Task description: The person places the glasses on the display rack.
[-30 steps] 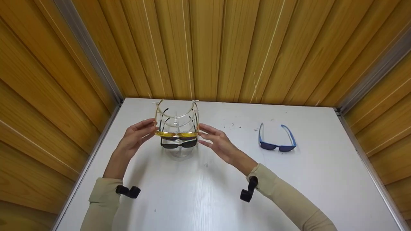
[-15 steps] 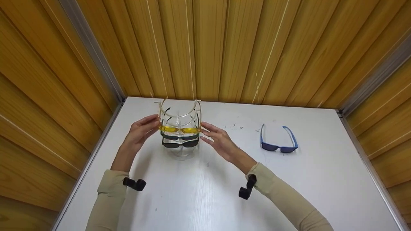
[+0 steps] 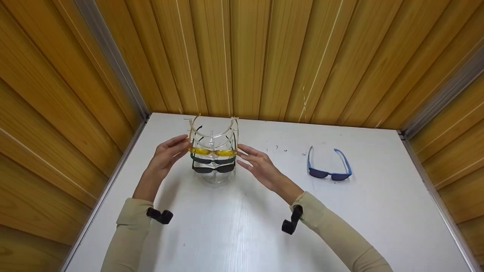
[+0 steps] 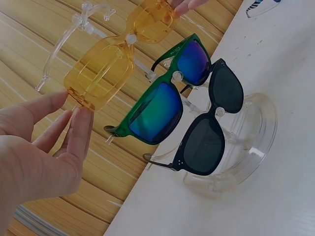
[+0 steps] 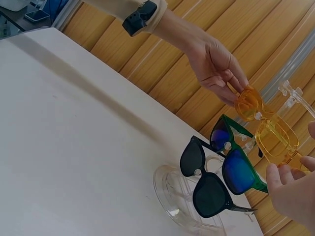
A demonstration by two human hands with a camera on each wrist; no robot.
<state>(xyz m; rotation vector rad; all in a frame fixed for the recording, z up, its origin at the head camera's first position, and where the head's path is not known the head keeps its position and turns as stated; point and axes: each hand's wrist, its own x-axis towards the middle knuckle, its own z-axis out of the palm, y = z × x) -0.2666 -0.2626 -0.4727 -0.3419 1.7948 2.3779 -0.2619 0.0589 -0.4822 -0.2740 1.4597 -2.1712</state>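
Note:
Yellow see-through glasses (image 3: 213,152) sit at the upper level of a clear display stand (image 3: 216,182), their front against its round nose peg. My left hand (image 3: 163,157) pinches their left corner near the hinge; its thumb and fingertips show in the left wrist view. At the opposite corner, my right hand (image 3: 261,165) holds the frame between thumb and fingers, seen in the right wrist view too. Below hang green-framed sunglasses (image 4: 156,110) with blue-green mirrored lenses. Lowest on the stand are black sunglasses (image 4: 209,130), just above its round base.
Blue sunglasses (image 3: 329,174) lie on the white table (image 3: 242,226) to the right, temples unfolded and pointing away. Wood-patterned panels (image 3: 245,56) close off the back and both sides. A bare clear arm of the stand (image 4: 59,51) rises above the yellow glasses.
The yellow glasses have moved up and back from over the green sunglasses, which now show beneath them. Both hands stay at the glasses' corners. The head view has shifted slightly.

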